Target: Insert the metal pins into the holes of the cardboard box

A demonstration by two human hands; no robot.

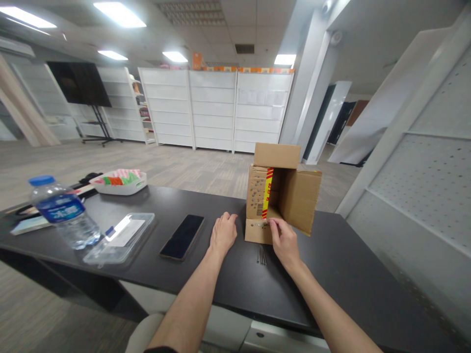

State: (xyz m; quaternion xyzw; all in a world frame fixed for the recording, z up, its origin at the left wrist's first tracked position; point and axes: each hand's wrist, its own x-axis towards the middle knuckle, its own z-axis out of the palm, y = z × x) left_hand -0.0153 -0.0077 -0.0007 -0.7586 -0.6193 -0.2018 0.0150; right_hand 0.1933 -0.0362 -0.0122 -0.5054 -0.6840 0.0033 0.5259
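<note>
An upright cardboard box (pixel 253 189) stands on the dark table with its front side open and its flaps folded out. Along its lower front flap (pixel 257 231) runs a row of small dots or holes. My right hand (pixel 285 240) pinches thumb and forefinger together at this flap's upper edge; whatever sits between the fingertips is too small to make out. Several nails or long screws (pixel 261 255) lie on the table just below the box. Left of the box, my left hand (pixel 223 233) rests on the table, fingers loosely curled, with nothing visible in it.
A phone (pixel 182 237) lies left of my left hand, beside a clear plastic case (pixel 123 239). Farther left stand a water bottle (pixel 64 213) and a white basket (pixel 119 189) with colourful contents. A perforated white panel (pixel 427 186) rises along the right.
</note>
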